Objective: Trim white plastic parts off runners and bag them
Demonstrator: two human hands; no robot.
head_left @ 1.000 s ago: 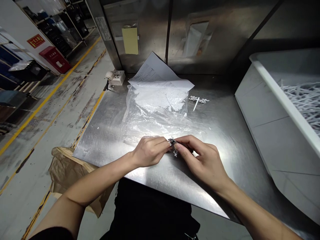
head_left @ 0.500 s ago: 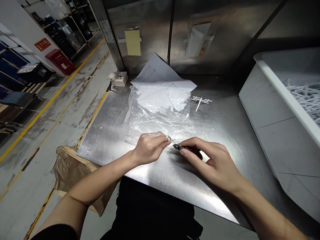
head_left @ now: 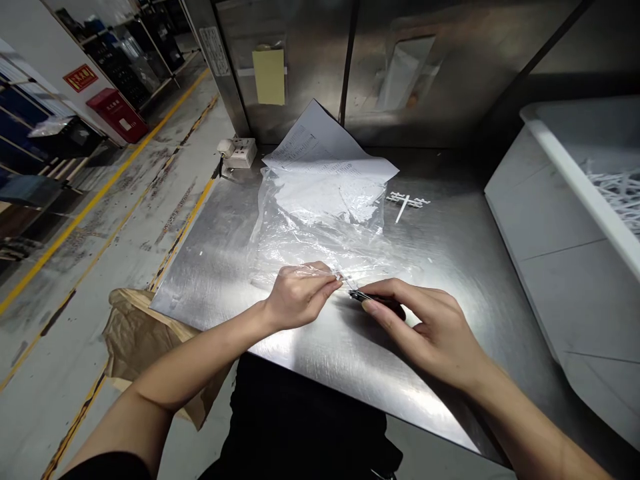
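Between its thumb and fingertips, my left hand [head_left: 300, 295] pinches a small white plastic piece [head_left: 344, 277]. My right hand [head_left: 425, 320] is wrapped round a small black hand tool [head_left: 380, 305], whose tip lies close beside the white piece. Whether the tip touches the piece is too small to tell. Just behind my left hand, a clear plastic bag [head_left: 310, 233] lies on the metal table [head_left: 200, 253]. A printed paper sheet [head_left: 325, 143] lies at the bag's far end. Another white branched plastic piece [head_left: 406, 202] rests right of the bag.
A large grey bin [head_left: 540, 220] with many white plastic pieces inside stands at the right. Brown paper [head_left: 135, 340] hangs below the table's left edge. A power socket [head_left: 241, 153] sits at the back left corner, before a metal wall [head_left: 310, 40].
The view has shifted slightly. Both hands keep nearly the same pose, with the tool's tip still beside the white piece.
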